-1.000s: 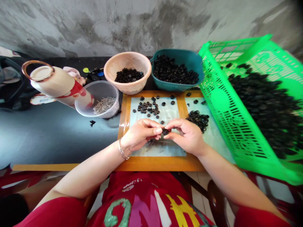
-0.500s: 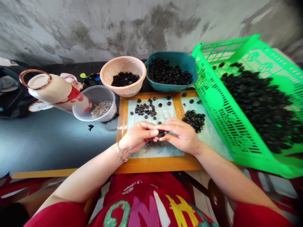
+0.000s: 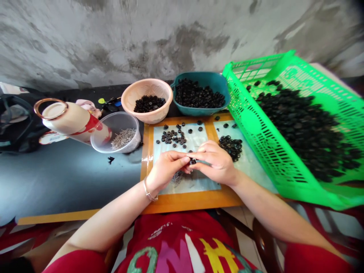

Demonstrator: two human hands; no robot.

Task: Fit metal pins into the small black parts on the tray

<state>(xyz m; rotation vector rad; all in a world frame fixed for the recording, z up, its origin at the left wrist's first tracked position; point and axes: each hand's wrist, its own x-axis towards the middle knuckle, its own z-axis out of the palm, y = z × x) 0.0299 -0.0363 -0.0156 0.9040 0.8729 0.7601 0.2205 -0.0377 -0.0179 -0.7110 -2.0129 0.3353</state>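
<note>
Left hand (image 3: 167,168) and right hand (image 3: 217,163) together pinch small black part (image 3: 193,162) over taped sheet (image 3: 203,184); loose pins (image 3: 176,177) by left hand; black rings (image 3: 231,147) beyond right hand; clear tub (image 3: 134,144) on counter (image 3: 68,178).

The pins (image 3: 123,138) look metallic, the crate (image 3: 246,120) plastic.

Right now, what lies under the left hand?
Partly visible silvery pins lie on the pale blue sheet beneath the left hand; whatever the hand covers can't be seen.

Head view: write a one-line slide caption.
Left hand and right hand hold a small black part between them, left of a slotted green plastic crate.
</note>
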